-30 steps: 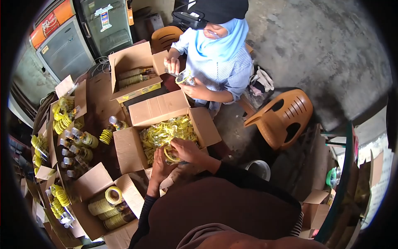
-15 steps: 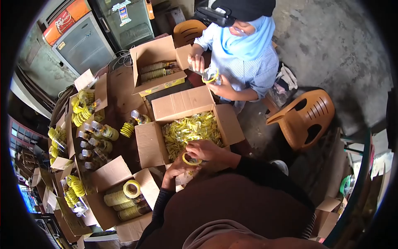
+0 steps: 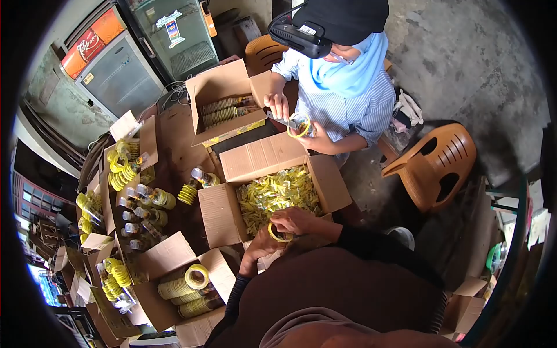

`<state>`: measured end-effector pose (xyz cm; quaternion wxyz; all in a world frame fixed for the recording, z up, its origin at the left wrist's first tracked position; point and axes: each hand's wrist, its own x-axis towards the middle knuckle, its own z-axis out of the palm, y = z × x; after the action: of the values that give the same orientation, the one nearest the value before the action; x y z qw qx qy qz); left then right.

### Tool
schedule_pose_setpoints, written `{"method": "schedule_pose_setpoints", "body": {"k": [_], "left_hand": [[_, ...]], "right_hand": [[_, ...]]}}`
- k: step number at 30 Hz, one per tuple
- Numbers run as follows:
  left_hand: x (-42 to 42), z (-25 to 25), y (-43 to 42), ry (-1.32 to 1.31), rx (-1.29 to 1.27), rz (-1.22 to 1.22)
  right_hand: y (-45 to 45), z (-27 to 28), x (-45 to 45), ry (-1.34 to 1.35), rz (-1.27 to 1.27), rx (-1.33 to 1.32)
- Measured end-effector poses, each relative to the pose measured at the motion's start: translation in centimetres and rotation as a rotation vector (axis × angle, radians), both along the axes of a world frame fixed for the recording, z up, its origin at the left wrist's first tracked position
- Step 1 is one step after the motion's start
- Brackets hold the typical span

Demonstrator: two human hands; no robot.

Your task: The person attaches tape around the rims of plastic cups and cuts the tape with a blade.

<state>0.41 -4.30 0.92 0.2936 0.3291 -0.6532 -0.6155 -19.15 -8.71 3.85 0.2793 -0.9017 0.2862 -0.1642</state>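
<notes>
My left hand (image 3: 260, 248) is closed around the lower left side of a yellow ring (image 3: 281, 236), which looks like the rim of a plastic cup. My right hand (image 3: 297, 221) bends over the ring's upper edge with its fingers pressed together. Whatever those fingers pinch is hidden. Both hands are at the near side of an open cardboard box (image 3: 264, 158) holding a heap of yellow plastic scraps (image 3: 275, 194).
Across the box, a person (image 3: 342, 98) holds a similar yellow ring (image 3: 299, 126) and a flat blade-like tool. Left are a box (image 3: 165, 255) of stacked rings and several bottles (image 3: 154, 197) carrying rings. An orange chair (image 3: 432, 165) stands right.
The view has shifted slightly, so most things appear lower and further right. My hands stay together at the ring. The other person's tool now shows more clearly against their ring.
</notes>
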Motion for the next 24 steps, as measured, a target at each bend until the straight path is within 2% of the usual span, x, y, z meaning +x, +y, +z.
{"method": "schedule_pose_setpoints", "body": {"k": [3, 7, 9, 11, 13, 14, 15, 16, 17, 19, 20, 21, 23, 24], "left_hand": [[-0.4, 0.2, 0.5, 0.099, -0.022, 0.070], [-0.7, -2.6, 0.2, 0.022, -0.115, 0.060], [-1.0, -2.1, 0.4, 0.003, -0.144, 0.063], [-1.7, -1.1, 0.8, -0.128, -0.158, 0.154], [-2.0, 0.6, 0.9, -0.125, -0.247, 0.162], [-2.2, 1.4, 1.2, -0.122, -0.331, 0.170], [-2.5, 2.0, 1.5, -0.118, -0.335, 0.167], [-3.0, 2.6, 1.7, -0.226, -0.362, 0.207], [-3.5, 3.1, 1.7, -0.334, -0.389, 0.246], [-3.7, 3.7, 1.7, -0.345, -0.344, 0.226], [-3.7, 4.1, 1.7, -0.363, -0.297, 0.211], [-3.7, 4.6, 1.8, -0.360, -0.302, 0.209], [-3.6, 5.5, 2.0, -0.268, -0.285, 0.109], [-3.6, 5.5, 2.2, -0.259, -0.267, 0.098]], "right_hand": [[0.5, -0.1, -0.1, -0.029, -0.066, 0.088], [1.0, -0.4, -0.5, -0.116, -0.140, 0.112], [1.3, -0.8, -0.6, -0.153, -0.178, 0.131], [1.6, -1.5, -0.7, -0.192, -0.218, 0.147], [2.0, -3.1, -0.8, -0.356, -0.289, 0.208], [2.0, -4.5, -0.7, -0.356, -0.292, 0.204], [1.8, -5.7, -0.4, -0.532, -0.239, 0.296], [1.5, -6.8, -0.7, -0.703, -0.181, 0.383], [1.5, -6.2, -1.1, -0.697, -0.184, 0.371], [2.3, -3.4, -1.7, -0.371, -0.353, 0.550], [2.0, -2.4, -2.0, -0.211, -0.336, 0.428], [2.4, -1.3, -2.1, -0.210, -0.338, 0.423], [3.5, 0.8, -2.5, -0.235, -0.324, 0.113], [3.9, 1.9, -2.9, -0.244, -0.320, 0.129]]}}
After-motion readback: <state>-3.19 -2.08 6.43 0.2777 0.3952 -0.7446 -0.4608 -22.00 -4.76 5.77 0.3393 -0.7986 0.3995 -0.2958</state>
